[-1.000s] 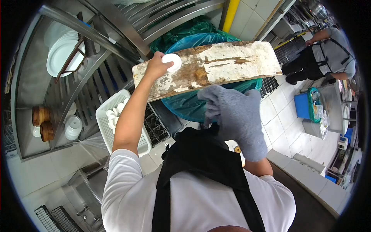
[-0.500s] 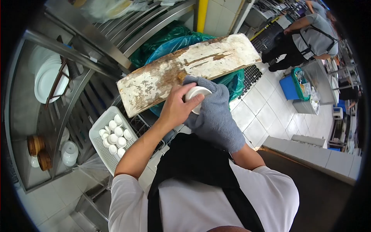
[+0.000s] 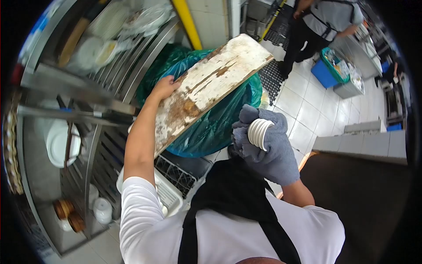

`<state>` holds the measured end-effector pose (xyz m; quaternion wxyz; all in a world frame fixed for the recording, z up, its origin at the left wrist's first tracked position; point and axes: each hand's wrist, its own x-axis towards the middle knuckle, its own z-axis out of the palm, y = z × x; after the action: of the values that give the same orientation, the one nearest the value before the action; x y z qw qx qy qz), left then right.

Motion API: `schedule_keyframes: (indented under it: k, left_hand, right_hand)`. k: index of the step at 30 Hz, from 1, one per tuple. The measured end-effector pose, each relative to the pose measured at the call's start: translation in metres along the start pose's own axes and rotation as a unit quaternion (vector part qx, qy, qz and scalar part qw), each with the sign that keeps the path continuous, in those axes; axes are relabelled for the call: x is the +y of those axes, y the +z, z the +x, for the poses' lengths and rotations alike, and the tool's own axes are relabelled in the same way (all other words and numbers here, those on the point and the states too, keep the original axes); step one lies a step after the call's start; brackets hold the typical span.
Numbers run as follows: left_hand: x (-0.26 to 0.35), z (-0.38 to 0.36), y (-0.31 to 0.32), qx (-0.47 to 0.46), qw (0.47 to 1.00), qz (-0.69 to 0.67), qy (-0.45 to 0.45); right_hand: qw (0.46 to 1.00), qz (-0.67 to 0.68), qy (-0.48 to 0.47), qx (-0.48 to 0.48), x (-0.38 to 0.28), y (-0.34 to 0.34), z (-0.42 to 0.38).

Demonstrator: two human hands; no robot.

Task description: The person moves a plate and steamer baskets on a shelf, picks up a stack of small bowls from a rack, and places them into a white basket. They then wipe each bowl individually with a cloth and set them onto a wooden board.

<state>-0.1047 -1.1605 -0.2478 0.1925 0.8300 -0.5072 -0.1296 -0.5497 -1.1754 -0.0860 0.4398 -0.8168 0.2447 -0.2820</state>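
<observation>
Five stacked dishes (image 3: 258,133) sit in gloved right hand (image 3: 263,145).

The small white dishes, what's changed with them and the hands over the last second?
The bare left hand let go of the small dish it carried over and reached back to the worn board's far edge. The gloved right hand now holds a stack of small white dishes on edge, drawn closer to the body. The board remains across the lined bin.

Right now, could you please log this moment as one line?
left hand: on worn board | right hand, gloved: holds stacked white dishes
</observation>
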Motion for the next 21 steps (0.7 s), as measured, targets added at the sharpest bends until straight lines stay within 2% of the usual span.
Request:
schedule_keyframes:
  k: [1, 2, 4, 7, 9, 11, 13, 14, 15, 16, 17, 18, 20, 21]
  left_hand:
    - [0.0, 0.011, -0.003, -0.108, 0.992, -0.049, -0.037]
    - [0.0, 0.018, -0.004, -0.118, 0.992, -0.042, -0.024]
    - [-0.003, 0.02, -0.003, -0.173, 0.976, -0.088, -0.094]
    - [0.003, 0.02, -0.01, -0.229, 0.957, -0.125, -0.126]
    - [0.008, 0.013, -0.025, -0.214, 0.958, -0.127, -0.14]
    - [0.011, 0.0, -0.043, -0.172, 0.937, -0.295, -0.076]
    - [0.052, -0.024, -0.075, -0.133, 0.94, -0.311, -0.04]
    - [0.065, -0.034, -0.083, -0.082, 0.966, -0.246, 0.003]
    - [0.084, -0.047, -0.091, -0.037, 0.98, -0.196, 0.009]
    - [0.112, -0.066, -0.104, 0.027, 0.994, -0.097, 0.045]
    - [0.135, -0.083, -0.111, 0.092, 0.992, 0.005, 0.081]
    - [0.144, -0.095, -0.108, 0.093, 0.993, 0.003, 0.078]
    - [0.157, -0.116, -0.103, 0.23, 0.948, 0.141, 0.166]
    - [0.149, -0.127, -0.086, 0.228, 0.942, 0.179, 0.168]
  right_hand:
    - [1.0, 0.012, 0.017, 0.019, 0.002, -0.006, -0.001]
    - [0.998, 0.026, 0.031, 0.037, 0.003, -0.012, -0.002]
    - [0.995, 0.05, 0.056, 0.068, 0.007, -0.019, -0.004]
    - [0.99, 0.075, 0.075, 0.093, 0.009, -0.023, -0.003]
    - [0.988, 0.084, 0.084, 0.101, 0.01, -0.023, 0.0]
    - [0.987, 0.092, 0.085, 0.103, 0.01, -0.019, 0.001]
    - [0.986, 0.1, 0.08, 0.103, 0.016, -0.015, -0.003]
    - [0.986, 0.107, 0.073, 0.107, 0.02, -0.015, -0.002]
    - [0.985, 0.113, 0.066, 0.111, 0.025, -0.016, -0.001]
    - [0.985, 0.118, 0.058, 0.114, 0.027, -0.018, 0.001]
    - [0.984, 0.124, 0.049, 0.119, 0.028, -0.02, 0.003]
    - [0.985, 0.122, 0.05, 0.115, 0.024, -0.02, 0.003]
    - [0.988, 0.008, 0.04, 0.146, 0.011, -0.022, 0.006]
    - [0.99, 0.009, 0.035, 0.139, 0.013, -0.02, 0.007]
